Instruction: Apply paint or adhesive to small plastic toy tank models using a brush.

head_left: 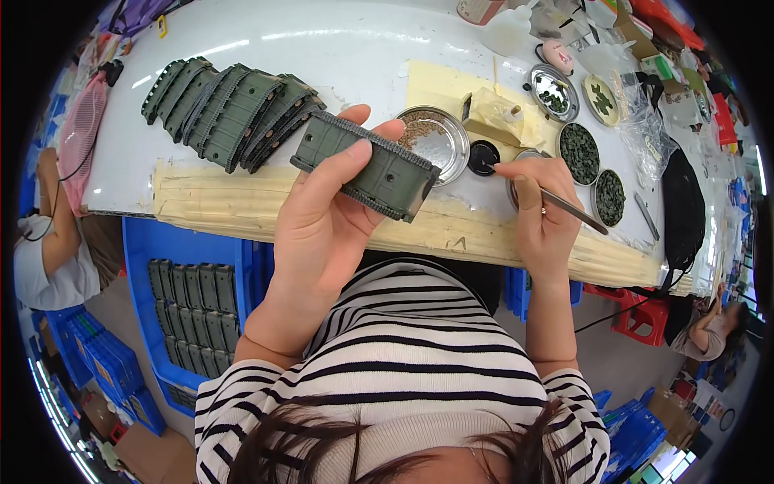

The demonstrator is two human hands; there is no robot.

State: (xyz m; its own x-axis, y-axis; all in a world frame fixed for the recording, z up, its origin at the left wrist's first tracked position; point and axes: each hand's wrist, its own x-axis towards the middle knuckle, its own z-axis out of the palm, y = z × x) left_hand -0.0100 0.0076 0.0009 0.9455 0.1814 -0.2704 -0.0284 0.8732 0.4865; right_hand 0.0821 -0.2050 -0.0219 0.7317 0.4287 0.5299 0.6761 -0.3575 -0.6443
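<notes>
My left hand (pixel 326 211) grips a dark green plastic model part (pixel 367 164) with ribbed track-like edges, held tilted above the table's front edge. My right hand (pixel 538 211) holds a thin brush (pixel 564 203) like a pen. Its tip points toward a small black cap (pixel 484 156) beside a round metal dish (pixel 437 140) holding brownish and silvery material. A row of similar green parts (pixel 230 109) lies on the white table to the left.
Several round metal dishes (pixel 579 150) with small dark green pieces stand at the right. A blue crate (pixel 145 266) below the table holds more green parts. A yellowish paper sheet (pixel 439 85) covers the table's middle. Other people sit at far left (pixel 48 242) and lower right (pixel 709 327).
</notes>
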